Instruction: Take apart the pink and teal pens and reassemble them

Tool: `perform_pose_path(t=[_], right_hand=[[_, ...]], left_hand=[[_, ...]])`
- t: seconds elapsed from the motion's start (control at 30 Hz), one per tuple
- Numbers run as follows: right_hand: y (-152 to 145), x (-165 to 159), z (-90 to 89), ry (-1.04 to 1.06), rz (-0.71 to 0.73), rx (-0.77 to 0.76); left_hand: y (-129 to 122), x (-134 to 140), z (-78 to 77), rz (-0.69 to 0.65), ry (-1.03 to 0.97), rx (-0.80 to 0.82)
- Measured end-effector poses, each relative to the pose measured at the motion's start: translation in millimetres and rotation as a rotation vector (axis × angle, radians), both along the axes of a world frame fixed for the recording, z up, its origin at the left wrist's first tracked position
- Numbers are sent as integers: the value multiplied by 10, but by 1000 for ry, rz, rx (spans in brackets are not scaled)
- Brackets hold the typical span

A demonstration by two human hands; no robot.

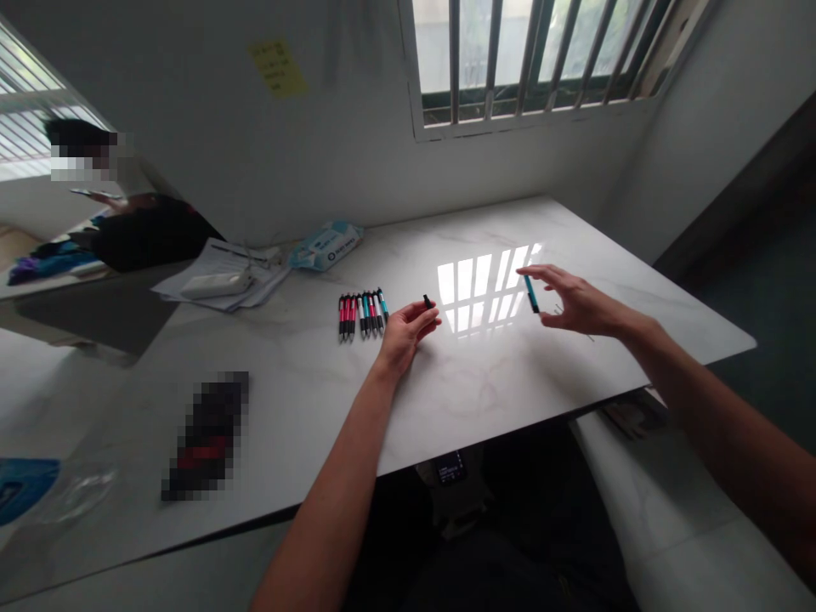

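Note:
Between the thumb and fingers of my left hand (405, 333) is a small black pen part (427, 302), its upper end poking out. My right hand (577, 302) pinches a blue pen barrel (530, 291) with a black lower end, fingertips at the top and thumb at the bottom. Just left of my left hand, several assembled click pens (362, 314) lie side by side in a row, with red, blue and whitish barrels and black grips. Small thin pieces (590, 337) lie on the table by my right hand, partly hidden and too small to name.
The white marbled table (484, 374) runs beneath a barred window (523, 59). A wipes packet (328, 245) and papers (220, 272) lie at the back left. Nearer left are a blurred dark object (207, 438) and a clear bottle (70, 493). Another person (137, 208) appears at far left.

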State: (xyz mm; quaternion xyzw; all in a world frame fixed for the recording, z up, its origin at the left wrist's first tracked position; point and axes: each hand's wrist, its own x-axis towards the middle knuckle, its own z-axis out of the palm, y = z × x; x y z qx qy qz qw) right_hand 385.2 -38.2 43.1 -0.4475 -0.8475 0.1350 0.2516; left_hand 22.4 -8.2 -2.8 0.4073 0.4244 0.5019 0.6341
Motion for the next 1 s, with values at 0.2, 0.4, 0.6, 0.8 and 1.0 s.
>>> perform_pose_path(t=[0.2,0.4,0.6,0.8,1.0], right_hand=[[-130,-1127,-12,124,200,-13],[-132,-1483,-159,149,260,-19],[-186,-1442,-230,168,220,-13],[-290,-718,-370,174,-67,66],[-406,368,-602,137,-493,193]], left_hand=[[-64,-18,4,-116,27,8],[-79,-10,-56,-188,-4,8],[-73,1,-69,-181,23,30],[-49,-20,-20,-95,50,44],[-38,1,5,-81,-23,54]])
